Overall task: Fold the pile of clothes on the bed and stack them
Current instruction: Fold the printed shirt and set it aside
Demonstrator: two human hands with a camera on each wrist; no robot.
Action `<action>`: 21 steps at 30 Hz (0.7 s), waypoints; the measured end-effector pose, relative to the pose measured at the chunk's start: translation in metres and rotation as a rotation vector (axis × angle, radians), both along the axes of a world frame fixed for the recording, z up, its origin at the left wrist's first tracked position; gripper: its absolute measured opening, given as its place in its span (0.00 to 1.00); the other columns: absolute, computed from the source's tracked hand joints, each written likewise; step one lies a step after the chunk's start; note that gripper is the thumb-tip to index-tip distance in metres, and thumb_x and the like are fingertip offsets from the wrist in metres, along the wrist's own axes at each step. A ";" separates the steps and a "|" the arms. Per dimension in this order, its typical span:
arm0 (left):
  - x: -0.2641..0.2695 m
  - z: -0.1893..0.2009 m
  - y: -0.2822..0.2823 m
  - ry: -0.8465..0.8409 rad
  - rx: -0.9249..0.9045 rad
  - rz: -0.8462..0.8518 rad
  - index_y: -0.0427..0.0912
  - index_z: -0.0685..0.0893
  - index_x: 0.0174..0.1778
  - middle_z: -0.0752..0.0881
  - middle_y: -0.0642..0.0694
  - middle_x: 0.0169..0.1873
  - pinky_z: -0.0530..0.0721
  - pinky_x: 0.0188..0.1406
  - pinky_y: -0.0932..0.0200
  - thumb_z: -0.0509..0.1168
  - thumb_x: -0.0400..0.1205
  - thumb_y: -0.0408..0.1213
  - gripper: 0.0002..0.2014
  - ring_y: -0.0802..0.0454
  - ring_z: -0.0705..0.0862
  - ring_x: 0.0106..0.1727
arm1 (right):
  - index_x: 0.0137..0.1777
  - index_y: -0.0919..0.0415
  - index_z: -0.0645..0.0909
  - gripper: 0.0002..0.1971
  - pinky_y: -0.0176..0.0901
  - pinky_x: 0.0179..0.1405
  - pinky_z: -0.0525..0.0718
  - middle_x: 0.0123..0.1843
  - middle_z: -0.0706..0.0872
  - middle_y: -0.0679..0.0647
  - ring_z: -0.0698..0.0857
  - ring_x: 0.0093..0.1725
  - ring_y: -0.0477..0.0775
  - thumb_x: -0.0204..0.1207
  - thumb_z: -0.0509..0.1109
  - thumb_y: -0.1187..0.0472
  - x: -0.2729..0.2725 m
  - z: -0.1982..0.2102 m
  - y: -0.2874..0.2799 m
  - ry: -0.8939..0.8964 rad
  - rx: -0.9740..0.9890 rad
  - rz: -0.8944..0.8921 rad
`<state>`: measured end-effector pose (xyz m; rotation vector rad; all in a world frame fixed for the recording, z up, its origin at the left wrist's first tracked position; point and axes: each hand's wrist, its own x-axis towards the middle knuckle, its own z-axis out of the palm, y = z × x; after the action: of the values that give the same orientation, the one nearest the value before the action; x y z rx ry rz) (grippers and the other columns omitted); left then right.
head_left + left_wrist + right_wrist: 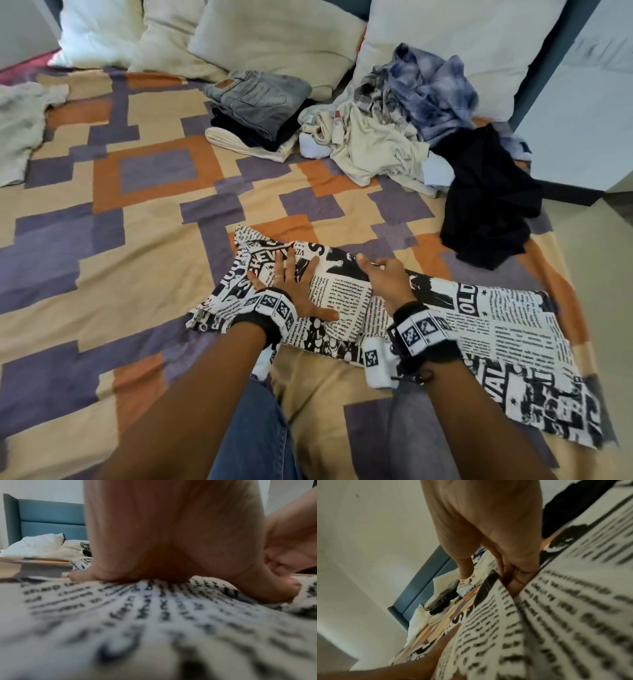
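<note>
flat now — left hand (297, 288) presses newsprint garment (507, 329), right hand (387, 279) pinches it.

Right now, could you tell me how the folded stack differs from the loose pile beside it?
The folded stack is neat and layered, grey jeans on top; the loose pile is crumpled and spreads wider. The stack shows grey, dark and cream layers; the pile mixes blue, cream and black. Both lie on the bedspread near the pillows.

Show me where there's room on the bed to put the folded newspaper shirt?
Bare patchwork bedspread lies between the grey cloth, the folded stack topped by grey jeans and the newspaper-print garment. The far right is crowded by the crumpled clothes pile.
</note>
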<state>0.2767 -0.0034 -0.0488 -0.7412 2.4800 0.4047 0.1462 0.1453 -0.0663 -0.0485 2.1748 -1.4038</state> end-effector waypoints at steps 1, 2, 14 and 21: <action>-0.001 0.000 0.001 -0.008 -0.005 -0.004 0.66 0.27 0.79 0.18 0.48 0.77 0.32 0.62 0.10 0.60 0.56 0.85 0.65 0.39 0.20 0.78 | 0.52 0.60 0.83 0.34 0.65 0.61 0.85 0.55 0.89 0.59 0.87 0.56 0.62 0.57 0.79 0.32 -0.006 -0.006 -0.005 -0.032 -0.072 -0.058; -0.001 0.000 0.002 -0.014 -0.016 -0.008 0.65 0.26 0.79 0.17 0.47 0.76 0.31 0.61 0.09 0.59 0.55 0.85 0.66 0.39 0.19 0.78 | 0.50 0.60 0.83 0.24 0.67 0.61 0.85 0.55 0.89 0.62 0.87 0.57 0.64 0.63 0.82 0.44 -0.006 0.001 -0.009 -0.072 -0.185 -0.140; 0.001 -0.004 0.008 0.013 -0.073 -0.018 0.65 0.25 0.78 0.17 0.45 0.76 0.29 0.61 0.10 0.61 0.53 0.85 0.68 0.37 0.20 0.78 | 0.65 0.63 0.81 0.18 0.59 0.71 0.74 0.66 0.81 0.62 0.77 0.68 0.62 0.76 0.74 0.63 0.029 0.021 0.010 0.567 0.032 -0.029; -0.004 0.028 0.021 0.374 0.230 0.361 0.54 0.70 0.79 0.64 0.38 0.81 0.62 0.78 0.34 0.77 0.72 0.52 0.39 0.38 0.65 0.80 | 0.70 0.52 0.80 0.24 0.52 0.76 0.58 0.83 0.64 0.58 0.59 0.79 0.61 0.75 0.77 0.49 0.072 0.023 0.051 0.597 0.273 0.454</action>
<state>0.2730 0.0178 -0.0205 -1.0999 2.5668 1.0248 0.2183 0.1965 -0.0432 -0.9008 2.5774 -0.8923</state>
